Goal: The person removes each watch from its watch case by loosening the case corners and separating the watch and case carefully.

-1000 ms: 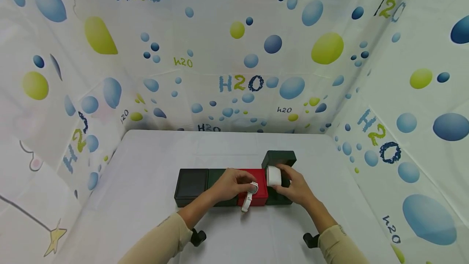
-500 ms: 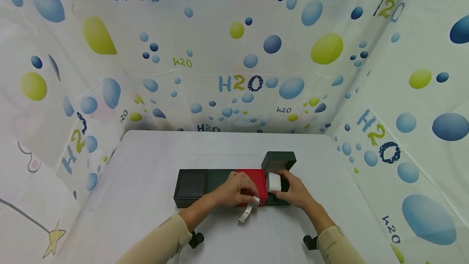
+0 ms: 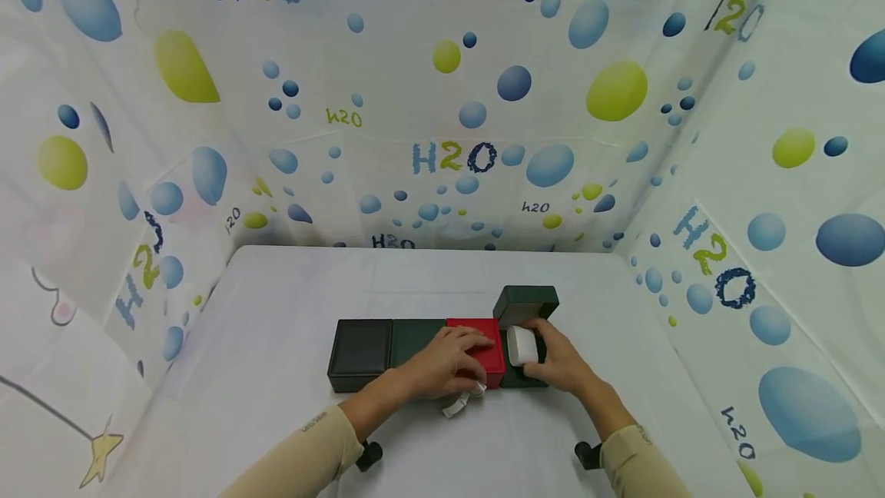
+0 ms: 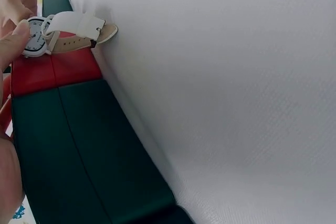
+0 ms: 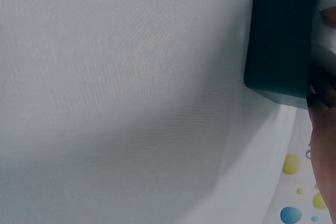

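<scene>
In front of the red box [image 3: 495, 367], my left hand [image 3: 439, 363] pinches a wristwatch by its case. Its white strap [image 3: 455, 408] hangs below the fingers in the head view. The left wrist view shows the round white dial [image 4: 34, 36] under the thumb and the strap's buckle end curling outward. My right hand [image 3: 563, 361] grips a white watch cushion [image 3: 522, 346] between thumb and fingers, at the open green box [image 3: 527, 301] whose lid stands up. In the right wrist view that box [image 5: 278, 35] hides part of the fingers.
Left of the red box, a closed green box [image 3: 415, 338] and a closed black box [image 3: 361, 352] stand in the same row. White cloth [image 3: 276, 313] covers the table. Patterned curtain [image 3: 387, 98] walls rise behind and at both sides.
My left hand has lowered the watch toward the front of the red box, and its fingers now spread over that box. The white cushion has tilted and shifted slightly right in my right hand.
</scene>
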### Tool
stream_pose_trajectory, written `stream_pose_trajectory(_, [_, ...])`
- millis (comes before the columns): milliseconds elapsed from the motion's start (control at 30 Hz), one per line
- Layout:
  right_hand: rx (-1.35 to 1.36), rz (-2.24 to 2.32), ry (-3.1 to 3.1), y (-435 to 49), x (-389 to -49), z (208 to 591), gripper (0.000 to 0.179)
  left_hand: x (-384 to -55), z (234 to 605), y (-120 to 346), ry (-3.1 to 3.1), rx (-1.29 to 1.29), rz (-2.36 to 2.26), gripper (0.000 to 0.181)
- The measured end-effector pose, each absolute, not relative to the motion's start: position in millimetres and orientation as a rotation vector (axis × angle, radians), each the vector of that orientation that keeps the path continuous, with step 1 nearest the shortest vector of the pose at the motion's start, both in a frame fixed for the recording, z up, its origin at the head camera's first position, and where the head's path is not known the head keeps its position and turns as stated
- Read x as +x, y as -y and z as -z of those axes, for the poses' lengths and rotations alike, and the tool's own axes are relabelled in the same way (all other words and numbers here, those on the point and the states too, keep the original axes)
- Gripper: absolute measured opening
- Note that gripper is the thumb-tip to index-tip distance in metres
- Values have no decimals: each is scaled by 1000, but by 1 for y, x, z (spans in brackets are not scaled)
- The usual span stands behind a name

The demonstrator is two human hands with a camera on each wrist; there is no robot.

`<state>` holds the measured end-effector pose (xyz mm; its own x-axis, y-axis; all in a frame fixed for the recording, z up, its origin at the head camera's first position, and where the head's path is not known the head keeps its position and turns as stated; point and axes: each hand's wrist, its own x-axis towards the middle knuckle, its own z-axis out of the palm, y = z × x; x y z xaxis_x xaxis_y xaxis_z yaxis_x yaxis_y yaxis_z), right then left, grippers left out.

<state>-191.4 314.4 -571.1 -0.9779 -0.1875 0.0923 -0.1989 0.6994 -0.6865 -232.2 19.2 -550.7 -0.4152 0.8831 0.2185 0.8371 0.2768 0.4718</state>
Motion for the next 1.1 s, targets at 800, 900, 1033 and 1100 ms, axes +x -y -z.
stream_pose_trajectory(800, [345, -916, 2912, -324, -187, 572, 62, -237, 557, -19, -2509, 1780, -646, 14])
stream_pose_trajectory(900, [317, -939, 2939, -326, -187, 571, 64, -236, 556, -19, -2523, 1792, -612, 15])
stream_pose_trajectory(1033, [299, -958, 2962, -328, -187, 571, 67, -236, 555, -19, -2510, 1764, -640, 16])
stream_pose_trajectory(1100, [300, -969, 2963, -329, -188, 572, 67, -236, 555, -19, -2482, 1714, -728, 14])
